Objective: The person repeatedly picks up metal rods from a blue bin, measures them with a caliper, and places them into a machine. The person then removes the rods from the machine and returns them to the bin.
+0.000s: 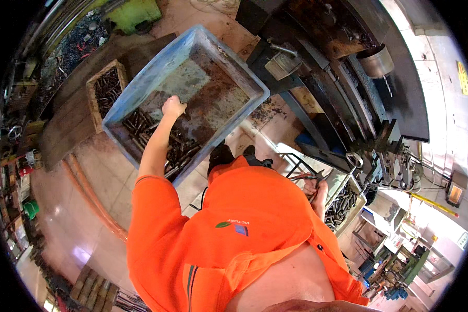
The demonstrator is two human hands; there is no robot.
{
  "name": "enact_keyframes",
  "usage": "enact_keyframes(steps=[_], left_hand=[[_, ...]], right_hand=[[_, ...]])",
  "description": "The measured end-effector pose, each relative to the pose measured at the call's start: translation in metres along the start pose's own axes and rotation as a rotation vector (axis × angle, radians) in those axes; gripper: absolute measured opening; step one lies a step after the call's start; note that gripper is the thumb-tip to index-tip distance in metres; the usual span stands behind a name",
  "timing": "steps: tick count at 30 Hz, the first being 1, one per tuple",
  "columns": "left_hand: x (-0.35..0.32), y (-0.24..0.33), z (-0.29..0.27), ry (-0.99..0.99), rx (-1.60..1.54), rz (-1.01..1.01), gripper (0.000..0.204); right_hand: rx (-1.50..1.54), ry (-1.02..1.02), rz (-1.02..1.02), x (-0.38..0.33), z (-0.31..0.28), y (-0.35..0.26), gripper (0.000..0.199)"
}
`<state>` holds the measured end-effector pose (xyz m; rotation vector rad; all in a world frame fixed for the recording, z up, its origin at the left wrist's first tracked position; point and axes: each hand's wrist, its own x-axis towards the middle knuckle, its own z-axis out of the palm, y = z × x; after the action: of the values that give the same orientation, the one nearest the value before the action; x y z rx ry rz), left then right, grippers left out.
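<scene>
My left arm reaches out over a large blue plastic bin (pixel 158 65) with a worn, dirty bottom. My left hand (pixel 174 106) is closed in a fist above the bin floor; a small dark tip shows beside the fingers, but what it is I cannot make out. Below that hand, dark metal rods (pixel 179 148) lie heaped along the bin's near left side. Down at my right side, my right hand (pixel 319 195) has its fingers curled around something dark, partly hidden by my orange shirt. Near it stands a pale tray (pixel 358 205) with many short metal pieces inside.
Left of the bin, a wooden box (pixel 95 101) holds more metal rods. A dark, heavy machine (pixel 338 78) stands close on the right. Orange hoses (pixel 91 195) cross the tiled floor at left, and stacked blocks (pixel 93 288) sit at lower left.
</scene>
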<state>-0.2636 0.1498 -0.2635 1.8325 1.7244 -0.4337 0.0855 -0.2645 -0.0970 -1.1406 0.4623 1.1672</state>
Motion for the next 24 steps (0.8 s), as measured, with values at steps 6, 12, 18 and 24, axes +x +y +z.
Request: enact_keyframes(steps=[6, 12, 18, 24], left_hand=[[-0.082, 0.006, -0.053, -0.074, -1.027, 0.16, 0.02], [-0.168, 0.131, -0.099, -0.112, -1.242, 0.584, 0.019], [-0.225, 0.237, -0.094, -0.136, -1.158, 0.825, 0.023], [-0.238, 0.268, -0.069, -0.253, -0.995, 0.884, 0.019]], right_hand=[[-0.224, -0.095, -0.012, 0.009, 0.048, -0.03, 0.026], [-0.839, -0.427, -0.169, 0.013, 0.124, -0.042, 0.036], [-1.168, -0.466, -0.236, -0.012, 0.154, -0.048, 0.026], [-1.059, -0.39, -0.344, -0.018, 0.13, -0.051, 0.026]])
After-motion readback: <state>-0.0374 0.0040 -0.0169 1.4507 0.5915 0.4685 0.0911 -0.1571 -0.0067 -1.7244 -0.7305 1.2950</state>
